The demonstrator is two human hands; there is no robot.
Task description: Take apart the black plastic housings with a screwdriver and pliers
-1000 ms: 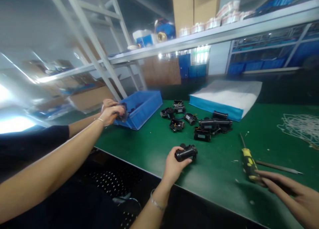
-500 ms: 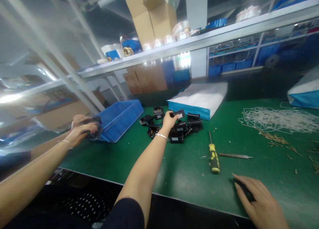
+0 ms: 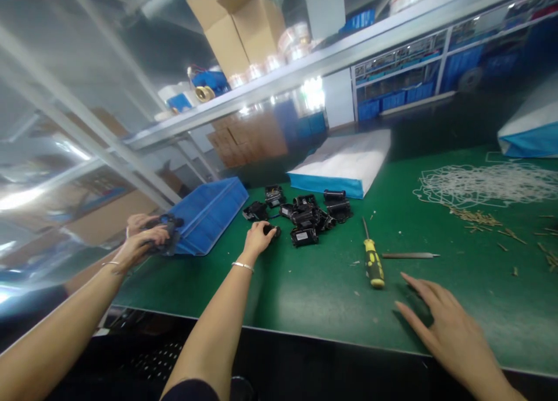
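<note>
My left hand (image 3: 257,241), with a bracelet at the wrist, is closed around a small black plastic part (image 3: 274,231) low over the green bench, left of the pile's front. The fingers hide much of that part. Beside it lies a loose pile of black plastic housings (image 3: 305,215), some with white labels. My right hand (image 3: 449,325) hovers palm down near the bench's front edge, fingers apart and holding nothing. Nearest to it are a yellow-and-black screwdriver (image 3: 374,264) and a thin metal rod with a brownish shaft (image 3: 410,255).
At left, a co-worker's hands (image 3: 150,232) hold a dark object beside a blue bin (image 3: 213,215). A white-and-blue packet (image 3: 344,163) lies behind the pile. Tangled white ties (image 3: 483,183) and small brass-coloured pins (image 3: 475,217) are at right. A shelf (image 3: 244,104) crosses above.
My left hand has moved left and toward me, from over the pile down to the bench beside it, with the black part. My right hand has spread slightly. The view has shifted.
</note>
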